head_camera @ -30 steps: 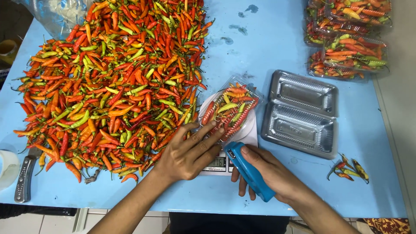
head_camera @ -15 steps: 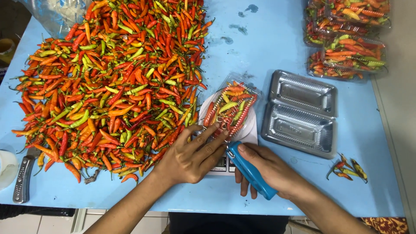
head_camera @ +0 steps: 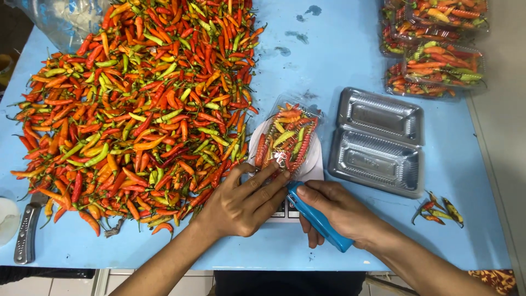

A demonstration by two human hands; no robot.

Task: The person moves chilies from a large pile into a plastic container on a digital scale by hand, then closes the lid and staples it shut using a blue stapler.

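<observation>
The left hand (head_camera: 241,205) lies flat with its fingers (head_camera: 271,178) spread and pressed on the near end of a clear pack of chillies (head_camera: 285,140), which sits on a small white scale (head_camera: 304,164) near the middle of the blue worktop (head_camera: 339,49); the fingers pin the pack and are not curled round it. The right hand (head_camera: 342,211) is closed round a blue stapler (head_camera: 318,219), its nose pointing to about 10 o'clock and touching the pack's near edge just under the left fingertips. Compared with a second ago, the left fingers have slid forward onto the pack's rim and the stapler has drawn in closer to it, so the pack's closed edge now looks held ready for the stapler. At 9 o'clock from the scale spreads a big heap of loose chillies (head_camera: 137,109); at 3 o'clock lies an empty open clear tray (head_camera: 378,142); at 1 o'clock filled packs (head_camera: 438,60) are stacked; a few stray chillies (head_camera: 438,211) lie at 4 o'clock
</observation>
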